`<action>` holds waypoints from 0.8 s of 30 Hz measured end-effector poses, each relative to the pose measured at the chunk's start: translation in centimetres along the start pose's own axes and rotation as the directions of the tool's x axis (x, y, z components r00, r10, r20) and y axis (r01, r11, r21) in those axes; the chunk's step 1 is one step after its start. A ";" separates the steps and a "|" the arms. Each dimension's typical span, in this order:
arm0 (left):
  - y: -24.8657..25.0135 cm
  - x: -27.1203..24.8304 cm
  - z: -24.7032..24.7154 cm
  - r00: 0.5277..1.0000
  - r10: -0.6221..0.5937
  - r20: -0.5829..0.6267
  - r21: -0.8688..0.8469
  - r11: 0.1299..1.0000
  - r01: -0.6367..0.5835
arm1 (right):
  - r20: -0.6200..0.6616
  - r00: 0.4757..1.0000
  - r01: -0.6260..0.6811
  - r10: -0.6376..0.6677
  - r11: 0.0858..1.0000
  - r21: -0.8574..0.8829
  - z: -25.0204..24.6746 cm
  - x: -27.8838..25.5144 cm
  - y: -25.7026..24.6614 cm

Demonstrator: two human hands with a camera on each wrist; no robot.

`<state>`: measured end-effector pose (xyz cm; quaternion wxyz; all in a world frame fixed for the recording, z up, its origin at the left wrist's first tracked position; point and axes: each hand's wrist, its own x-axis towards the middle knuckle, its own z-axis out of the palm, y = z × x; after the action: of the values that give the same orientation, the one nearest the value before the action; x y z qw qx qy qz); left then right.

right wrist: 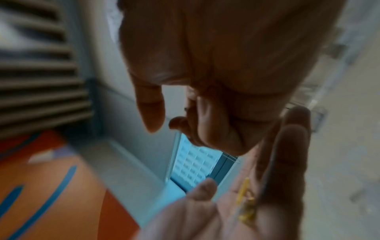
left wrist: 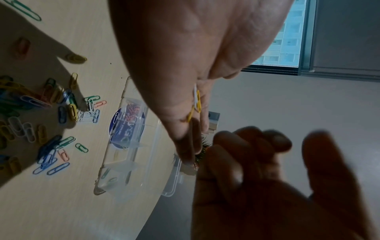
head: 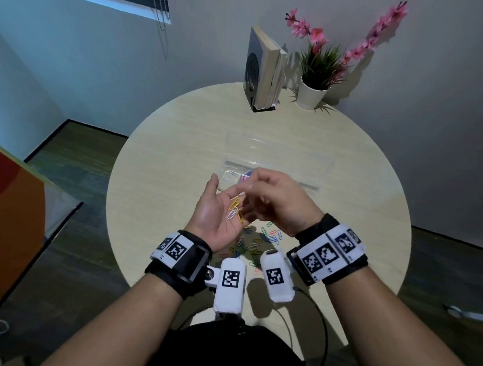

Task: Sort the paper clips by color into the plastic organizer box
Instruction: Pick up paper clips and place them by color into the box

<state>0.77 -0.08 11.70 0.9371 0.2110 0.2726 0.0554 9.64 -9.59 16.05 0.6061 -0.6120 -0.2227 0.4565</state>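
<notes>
Yellow, white clips (head: 235,211) on palm; clear box (left wrist: 131,151).

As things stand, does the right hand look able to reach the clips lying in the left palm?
Probably yes. The right hand hovers right beside the upturned left hand, fingers curled above it, and the yellow and white paper clips lie uncovered on the palm. Nothing sits between them.

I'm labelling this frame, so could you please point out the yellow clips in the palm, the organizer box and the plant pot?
yellow clips (head: 235,209), head view, upper clip's wire.
organizer box (left wrist: 131,164), left wrist view, divider wall.
plant pot (head: 311,95), head view, white side.
</notes>
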 end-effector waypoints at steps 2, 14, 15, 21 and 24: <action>0.0 0.0 -0.3 1.000 -0.007 -0.009 0.012 1.000 0.007 | 0.079 0.994 0.108 -0.076 0.816 -0.568 0.6 -0.2 -0.1; 0.3 -0.4 -0.9 0.991 -0.038 -0.127 0.034 0.999 0.042 | 0.307 0.951 0.303 0.029 0.100 -0.948 2.6 1.5 0.5; 0.2 -0.4 -1.0 0.990 -0.039 -0.133 0.030 0.999 0.044 | 0.322 0.946 0.318 0.038 0.085 -0.944 2.7 1.7 0.6; 0.7 -0.4 -1.5 0.994 -0.030 -0.106 0.008 0.999 0.031 | 0.277 0.959 0.276 -0.060 0.421 -0.864 2.4 2.3 0.4; 1.3 -0.1 -2.1 0.994 -0.020 -0.109 -0.001 1.000 0.020 | 0.036 0.991 0.128 -0.129 0.832 -0.540 1.8 3.5 -0.4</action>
<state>-0.42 1.88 10.66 0.9213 0.2047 0.3256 0.0576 9.99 -5.66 15.68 0.4385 -0.7421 -0.3823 0.3328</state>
